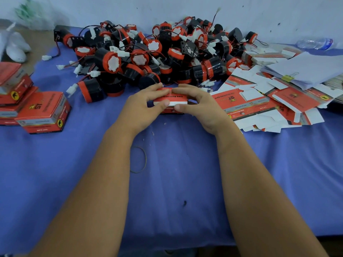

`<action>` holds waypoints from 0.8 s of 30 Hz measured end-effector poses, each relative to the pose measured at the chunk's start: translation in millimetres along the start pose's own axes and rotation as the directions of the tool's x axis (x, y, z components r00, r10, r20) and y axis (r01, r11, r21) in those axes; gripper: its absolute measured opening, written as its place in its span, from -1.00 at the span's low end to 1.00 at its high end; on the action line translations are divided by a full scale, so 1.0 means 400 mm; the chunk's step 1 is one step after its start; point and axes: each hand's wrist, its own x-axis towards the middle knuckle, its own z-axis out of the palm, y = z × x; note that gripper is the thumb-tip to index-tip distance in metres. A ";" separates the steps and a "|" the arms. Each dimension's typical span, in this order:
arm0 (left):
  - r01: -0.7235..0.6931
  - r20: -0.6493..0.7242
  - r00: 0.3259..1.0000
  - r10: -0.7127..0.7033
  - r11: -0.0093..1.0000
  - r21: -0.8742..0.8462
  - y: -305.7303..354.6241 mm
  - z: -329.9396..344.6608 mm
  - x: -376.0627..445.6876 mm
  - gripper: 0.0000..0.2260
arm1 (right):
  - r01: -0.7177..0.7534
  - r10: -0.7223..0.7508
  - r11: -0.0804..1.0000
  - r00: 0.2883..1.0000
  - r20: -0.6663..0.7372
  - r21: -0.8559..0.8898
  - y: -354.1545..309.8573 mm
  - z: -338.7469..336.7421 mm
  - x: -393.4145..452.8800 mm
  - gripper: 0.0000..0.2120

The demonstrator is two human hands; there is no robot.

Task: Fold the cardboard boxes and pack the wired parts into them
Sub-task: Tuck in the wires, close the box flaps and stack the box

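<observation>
Head view: both hands are on 1 red box [168,101], left hand [146,106] and right hand [196,104] pinching its ends with curled fingers. Risk: squeeze unevenly and that top flap buckles or pops open. The wired parts [148,54] sit heaped just beyond the grip, flat cartons [259,102] to its right.

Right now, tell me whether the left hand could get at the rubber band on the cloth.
Probably yes. The rubber band lies flat on the blue cloth beside the left forearm, nothing on it. But the left hand has its grip on the red box, so must let go first.
</observation>
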 end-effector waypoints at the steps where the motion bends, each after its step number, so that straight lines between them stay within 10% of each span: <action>1: 0.000 0.004 1.000 0.000 1.000 0.008 -0.003 0.000 0.001 -0.63 | 0.002 -0.002 1.000 1.000 -0.008 -0.014 -0.001 0.001 -0.001 -0.60; 24: -0.011 -0.131 0.991 -0.005 0.992 -0.123 0.008 0.011 0.008 -0.77 | 0.099 -0.089 0.994 0.982 -0.168 0.052 -0.010 0.034 0.000 -0.86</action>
